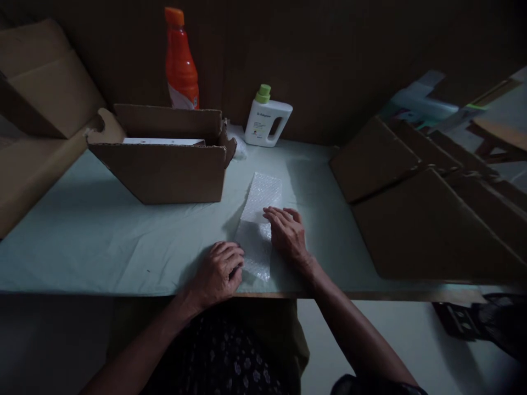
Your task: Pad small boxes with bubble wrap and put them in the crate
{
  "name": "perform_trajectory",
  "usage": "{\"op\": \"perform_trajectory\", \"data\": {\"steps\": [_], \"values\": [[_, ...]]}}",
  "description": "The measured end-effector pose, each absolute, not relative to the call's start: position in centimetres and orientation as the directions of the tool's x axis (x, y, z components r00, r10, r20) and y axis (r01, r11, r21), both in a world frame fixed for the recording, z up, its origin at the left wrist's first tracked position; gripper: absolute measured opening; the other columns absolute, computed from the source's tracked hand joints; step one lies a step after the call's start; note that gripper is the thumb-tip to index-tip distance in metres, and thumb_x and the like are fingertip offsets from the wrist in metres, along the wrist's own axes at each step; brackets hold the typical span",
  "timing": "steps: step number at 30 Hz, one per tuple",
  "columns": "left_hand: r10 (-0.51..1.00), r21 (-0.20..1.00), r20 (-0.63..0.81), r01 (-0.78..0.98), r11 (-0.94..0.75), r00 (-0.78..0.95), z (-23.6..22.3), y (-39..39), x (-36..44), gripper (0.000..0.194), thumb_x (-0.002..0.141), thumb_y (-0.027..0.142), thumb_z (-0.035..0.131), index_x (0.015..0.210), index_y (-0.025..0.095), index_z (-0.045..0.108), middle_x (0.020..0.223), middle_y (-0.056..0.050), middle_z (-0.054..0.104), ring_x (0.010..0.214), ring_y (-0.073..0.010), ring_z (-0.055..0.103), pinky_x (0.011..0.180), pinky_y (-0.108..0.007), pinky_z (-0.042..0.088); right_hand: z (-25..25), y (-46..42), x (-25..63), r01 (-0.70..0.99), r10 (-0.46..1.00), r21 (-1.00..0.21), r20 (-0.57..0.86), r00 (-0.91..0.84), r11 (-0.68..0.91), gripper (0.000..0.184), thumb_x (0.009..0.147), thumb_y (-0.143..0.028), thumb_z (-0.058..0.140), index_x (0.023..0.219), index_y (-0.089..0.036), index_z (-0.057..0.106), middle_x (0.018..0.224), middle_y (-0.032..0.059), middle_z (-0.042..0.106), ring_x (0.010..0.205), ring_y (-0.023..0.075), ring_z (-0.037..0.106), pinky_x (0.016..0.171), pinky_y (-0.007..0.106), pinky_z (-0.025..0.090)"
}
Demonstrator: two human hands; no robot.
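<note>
A clear bubble wrap sheet (260, 195) lies lengthwise on the cloth-covered table, its nearer half looking doubled or folded over. My left hand (222, 271) rests at its near left edge, fingers curled together against the plastic; the fingertips are partly hidden. From the right side, my right hand (288, 233) reaches over the sheet's edge. Its fingers are slightly bent and apart, with the fingertips above or touching the wrap near the middle; contact cannot be made out exactly.
An open cardboard box (177, 173) holding a white flat item stands left of the wrap. Behind are an orange bottle (181, 63) and a white jug with a green cap (267, 120). More cartons (432, 225) line the right side, and another carton (49, 82) stands far left.
</note>
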State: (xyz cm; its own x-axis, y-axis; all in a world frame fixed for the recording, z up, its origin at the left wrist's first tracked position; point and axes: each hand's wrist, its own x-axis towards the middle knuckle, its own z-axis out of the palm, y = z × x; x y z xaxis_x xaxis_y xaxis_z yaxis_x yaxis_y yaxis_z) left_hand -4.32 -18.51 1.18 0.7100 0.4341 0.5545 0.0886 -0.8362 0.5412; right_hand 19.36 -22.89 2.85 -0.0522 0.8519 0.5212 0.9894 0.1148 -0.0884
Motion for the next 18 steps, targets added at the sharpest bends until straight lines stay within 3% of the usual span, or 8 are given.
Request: {"op": "perform_trajectory", "data": {"steps": [5, 9, 14, 18], "values": [[0.436, 0.547, 0.55, 0.088, -0.833, 0.713, 1.3, -18.5, -4.3, 0.014, 0.081, 0.005, 0.056, 0.084, 0.018, 0.061, 0.1, -0.007, 0.076, 0.104, -0.0254, 0.068, 0.091, -0.043, 0.056, 2.1, -23.2, 19.1, 0.994, 0.904, -0.078, 0.426, -0.039, 0.08, 0.033, 0.095, -0.003, 0.044, 0.111, -0.019, 0.068, 0.111, 0.0084, 0.078, 0.103, 0.0209, 0.07, 0.099, 0.04, 0.038], [0.434, 0.553, 0.541, 0.084, -0.829, 0.72, 1.3, -18.4, -4.4, 0.015, 0.08, 0.005, 0.056, 0.085, 0.019, 0.061, 0.1, -0.008, 0.075, 0.104, -0.0255, 0.068, 0.091, -0.044, 0.056, 2.3, -23.4, 18.5, 0.991, 0.934, -0.121, 0.356, -0.012, 0.058, 0.033, 0.092, -0.003, 0.046, 0.11, -0.02, 0.069, 0.115, 0.009, 0.076, 0.109, 0.0228, 0.068, 0.104, 0.042, 0.035], [0.438, 0.57, 0.554, 0.061, -0.819, 0.708, 1.3, -18.3, -4.5, 0.014, 0.081, 0.005, 0.058, 0.084, 0.018, 0.06, 0.098, -0.008, 0.075, 0.104, -0.0246, 0.068, 0.091, -0.042, 0.055, 3.1, -23.8, 18.7, 0.96, 0.973, -0.276, 0.229, 0.013, 0.052, 0.042, 0.08, -0.004, 0.052, 0.116, -0.019, 0.069, 0.13, 0.01, 0.07, 0.123, 0.0255, 0.062, 0.106, 0.044, 0.037], [0.425, 0.572, 0.533, 0.058, -0.818, 0.732, 2.2, -18.0, -4.3, 0.014, 0.08, 0.005, 0.058, 0.083, 0.019, 0.06, 0.093, -0.006, 0.075, 0.096, -0.0225, 0.069, 0.086, -0.038, 0.055, 3.4, -24.5, 20.5, 0.905, 0.995, -0.417, 0.079, -0.058, 0.086, 0.05, 0.082, -0.015, 0.06, 0.131, -0.019, 0.064, 0.148, 0.0128, 0.056, 0.139, 0.0294, 0.05, 0.112, 0.051, 0.037]]}}
